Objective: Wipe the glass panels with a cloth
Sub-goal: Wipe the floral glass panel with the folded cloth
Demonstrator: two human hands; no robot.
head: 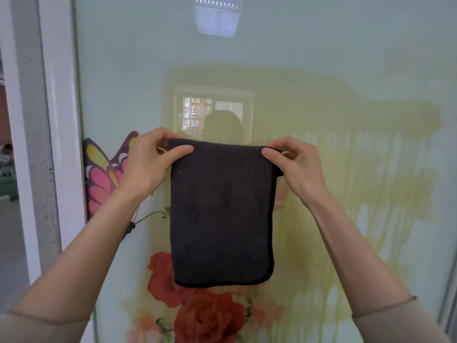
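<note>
Fingers of the left hand (146,162) and right hand (294,164) pinch the dark rectangular terry cloth (220,214) by its top corners; best fold it flat before wiping the yellow-streaked glass panel (358,107) beyond.

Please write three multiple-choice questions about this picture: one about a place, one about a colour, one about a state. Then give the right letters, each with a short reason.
1. On the glass panel, where is the butterfly sticker relative to the cloth?
A. to its left
B. to its right
C. directly above it

2. What colour is the cloth?
A. white
B. dark, nearly black
C. bright yellow

3. How is the cloth held?
A. crumpled in one fist
B. hanging down from both hands
C. pressed flat under an open palm

Answers:
1 A: the sticker shows behind the left hand, beside the cloth's left edge.
2 B: its whole surface is dark.
3 B: the left hand and the right hand each pinch a top corner.
</note>
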